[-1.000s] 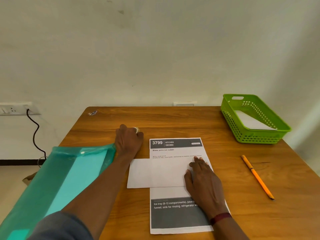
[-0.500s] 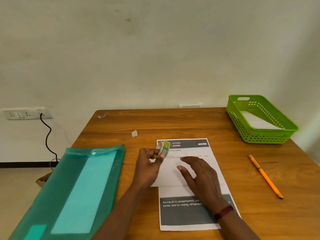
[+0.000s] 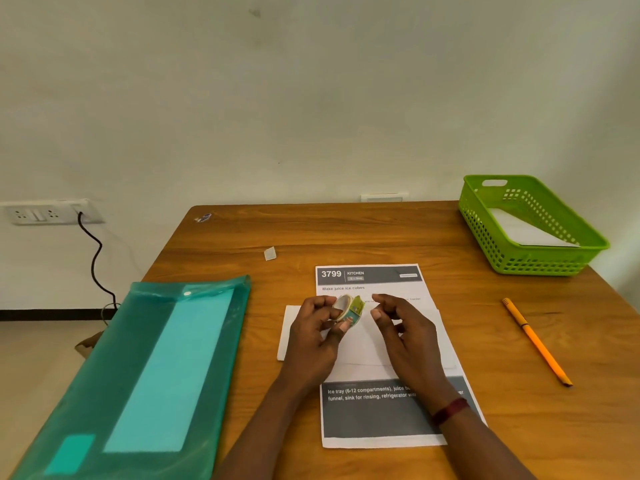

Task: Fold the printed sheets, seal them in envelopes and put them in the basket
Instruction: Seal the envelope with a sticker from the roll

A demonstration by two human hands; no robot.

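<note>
1. My left hand (image 3: 313, 336) has come back from the far side of the table and now grips the tape roll (image 3: 349, 311) above the envelope (image 3: 289, 336).
2. My right hand (image 3: 405, 336) has lifted off the envelope. Its fingers are loosely curled and hold nothing, just beside the roll.
3. The envelope lies across the printed sheet (image 3: 374, 415), untaped. I judge sealing is the next step. The basket (image 3: 540, 263) stands well apart, far right.
</note>
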